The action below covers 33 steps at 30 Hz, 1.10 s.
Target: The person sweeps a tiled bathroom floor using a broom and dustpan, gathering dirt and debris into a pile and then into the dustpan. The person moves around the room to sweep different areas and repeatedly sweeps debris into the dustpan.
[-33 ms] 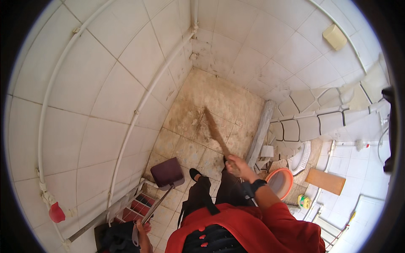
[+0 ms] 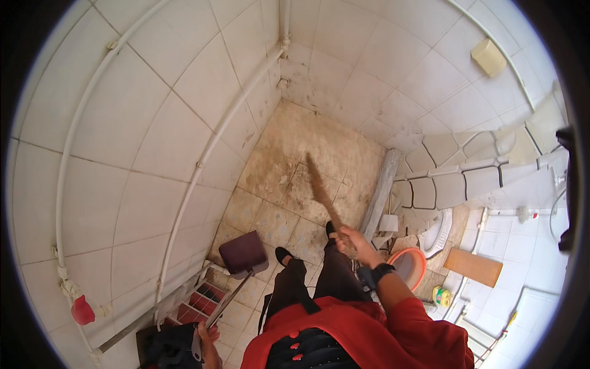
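My right hand (image 2: 357,242) is closed around the handle of a brown broom (image 2: 318,189). The broom slants up and to the left from my fist, its narrow far end over the stained floor tiles. At lower left, my left hand (image 2: 209,345) is wrapped round the long handle of a dark purple dustpan (image 2: 241,253). The dustpan is by the left wall, left of my feet, its pan pointing away from me. Part of the left hand's fingers is hidden by the handle and by dark cloth (image 2: 171,345) beside it.
A white wire rack (image 2: 195,302) stands by the left wall, under white pipes (image 2: 198,165). On the right are a grey ledge (image 2: 380,190), an orange-rimmed basin (image 2: 423,264), a squat toilet (image 2: 440,232), a brown board (image 2: 473,266) and a yellow-green container (image 2: 441,296). A patterned curtain (image 2: 448,187) hangs above them.
My right hand and the broom have shifted slightly to the right, and the broom slants a little less. The left hand and the dustpan are nearly where they were.
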Motion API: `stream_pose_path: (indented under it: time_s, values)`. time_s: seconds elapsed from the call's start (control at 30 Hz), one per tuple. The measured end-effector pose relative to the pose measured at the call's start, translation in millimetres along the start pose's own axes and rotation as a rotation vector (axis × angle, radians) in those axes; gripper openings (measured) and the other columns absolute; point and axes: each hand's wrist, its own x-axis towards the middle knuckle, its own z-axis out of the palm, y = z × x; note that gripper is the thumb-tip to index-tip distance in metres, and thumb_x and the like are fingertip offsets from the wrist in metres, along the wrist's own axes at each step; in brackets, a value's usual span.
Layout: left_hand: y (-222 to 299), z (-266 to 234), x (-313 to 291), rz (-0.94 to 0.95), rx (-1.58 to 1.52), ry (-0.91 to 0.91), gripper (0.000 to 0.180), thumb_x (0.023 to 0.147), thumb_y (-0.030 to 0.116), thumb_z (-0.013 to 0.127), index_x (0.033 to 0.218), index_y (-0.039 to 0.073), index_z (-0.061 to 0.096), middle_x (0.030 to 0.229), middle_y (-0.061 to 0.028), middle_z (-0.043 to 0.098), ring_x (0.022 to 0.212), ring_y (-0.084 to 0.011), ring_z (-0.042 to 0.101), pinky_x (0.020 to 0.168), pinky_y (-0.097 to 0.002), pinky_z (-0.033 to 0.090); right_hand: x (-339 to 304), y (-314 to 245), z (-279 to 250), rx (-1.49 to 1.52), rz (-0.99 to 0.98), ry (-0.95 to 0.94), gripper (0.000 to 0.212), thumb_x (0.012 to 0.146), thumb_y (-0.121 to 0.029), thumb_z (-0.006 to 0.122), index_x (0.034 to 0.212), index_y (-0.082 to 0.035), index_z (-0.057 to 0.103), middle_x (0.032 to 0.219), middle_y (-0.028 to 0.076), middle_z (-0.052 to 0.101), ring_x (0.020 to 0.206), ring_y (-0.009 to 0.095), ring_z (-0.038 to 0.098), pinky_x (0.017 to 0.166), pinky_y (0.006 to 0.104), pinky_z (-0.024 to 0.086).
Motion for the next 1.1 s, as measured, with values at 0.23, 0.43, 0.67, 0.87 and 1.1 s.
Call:
stream_pose_path:
  time_s: [0.23,0.43,0.67,0.87,1.1]
  values:
    - [-13,30,-34,-0.108,-0.355,0.152,0.058,0.087,0.058,0.049,0.117,0.008,0.052,0.079,-0.0074,0.063,0.069,-0.0143,0.058,0.067,-0.0272,0.046,20,-113,-94,0.103,-0.058,0.404,0.022,0.092,-0.025,0.048,0.108,-0.010,0.044,0.068,0.010,0.051,0.050,0.019,0.049,0.044,0.0325,0.046]
    - [3,75,-70,-0.193,-0.471,0.428,0.056,0.083,0.060,0.052,0.113,0.013,0.052,0.073,-0.0027,0.060,0.066,-0.0121,0.056,0.063,-0.0269,0.046,86,-153,-100,-0.124,0.102,0.393,0.021,0.092,-0.024,0.049,0.088,-0.004,0.048,0.068,0.010,0.052,0.050,0.023,0.050,0.043,0.0343,0.045]
    - [33,116,-85,-0.193,-0.574,0.451,0.054,0.084,0.059,0.052,0.109,0.011,0.053,0.075,-0.0038,0.060,0.068,-0.0144,0.057,0.066,-0.0292,0.047,19,-221,-120,-0.025,0.045,0.253,0.018,0.089,-0.018,0.054,0.089,-0.001,0.047,0.068,0.009,0.051,0.051,0.020,0.050,0.043,0.0294,0.045]
    - [39,135,-90,-0.199,-0.621,0.455,0.052,0.085,0.058,0.052,0.107,0.010,0.054,0.077,-0.0047,0.060,0.071,-0.0164,0.057,0.068,-0.0311,0.048,31,-276,-164,0.772,0.115,0.063,0.018,0.084,-0.017,0.058,0.083,-0.001,0.049,0.071,0.008,0.052,0.060,0.019,0.053,0.052,0.0295,0.048]
    - [10,151,-106,-0.239,-0.722,0.465,0.051,0.085,0.056,0.052,0.103,0.009,0.055,0.079,-0.0058,0.060,0.073,-0.0187,0.058,0.071,-0.0334,0.049,176,-306,-105,-0.290,-0.413,-0.421,0.014,0.085,-0.012,0.057,0.079,-0.004,0.047,0.078,0.009,0.049,0.069,0.022,0.050,0.065,0.0325,0.047]
